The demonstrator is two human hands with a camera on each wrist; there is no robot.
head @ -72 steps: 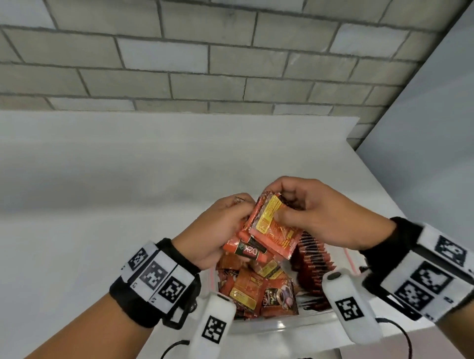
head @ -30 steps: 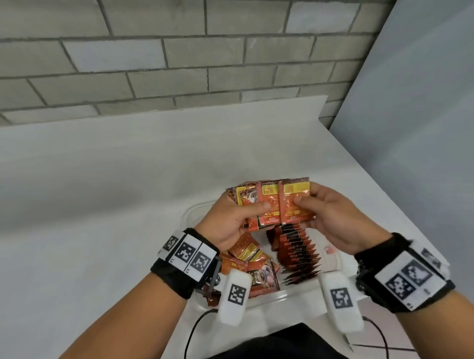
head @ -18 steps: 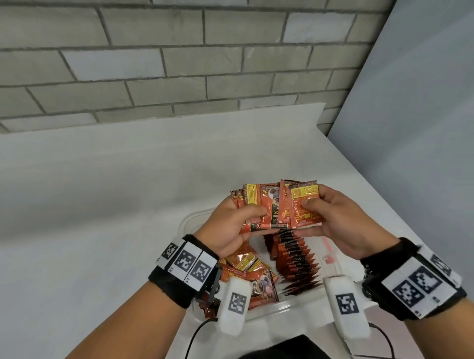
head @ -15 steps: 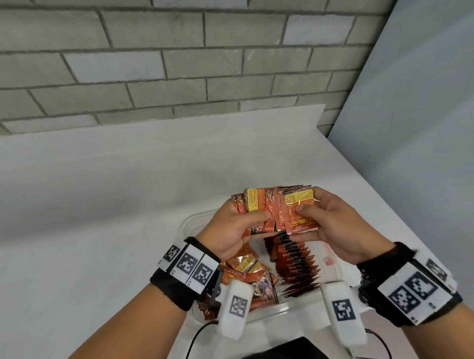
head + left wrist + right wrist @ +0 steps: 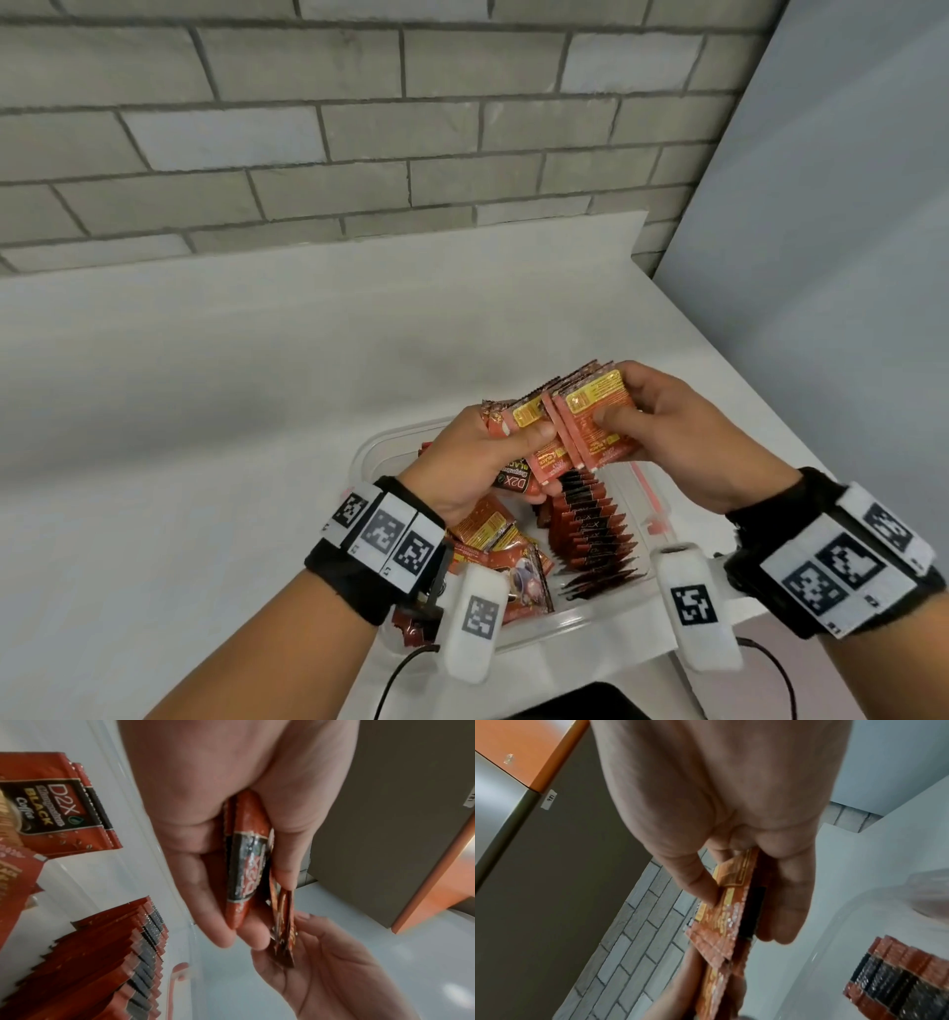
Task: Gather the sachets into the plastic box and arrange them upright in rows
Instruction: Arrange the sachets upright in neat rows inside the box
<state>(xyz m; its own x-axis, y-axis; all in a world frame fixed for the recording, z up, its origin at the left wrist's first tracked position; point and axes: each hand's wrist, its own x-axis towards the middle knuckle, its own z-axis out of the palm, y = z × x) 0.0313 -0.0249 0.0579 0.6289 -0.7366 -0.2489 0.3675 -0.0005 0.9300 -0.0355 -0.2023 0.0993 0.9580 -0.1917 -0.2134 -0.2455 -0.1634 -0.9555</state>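
Red foil sachets [image 5: 575,437], fanned above the plastic box [image 5: 606,622]: left hand [image 5: 482,462] and right hand [image 5: 667,437] each pinch some, seemingly squaring them for the upright row [image 5: 590,534]

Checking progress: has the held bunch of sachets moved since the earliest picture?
Yes. The held sachets rose and shifted right, from just over the loose pile to above the upright row's far end in the plastic box.

Plastic box [image 5: 529,629] on white table [image 5: 205,437]
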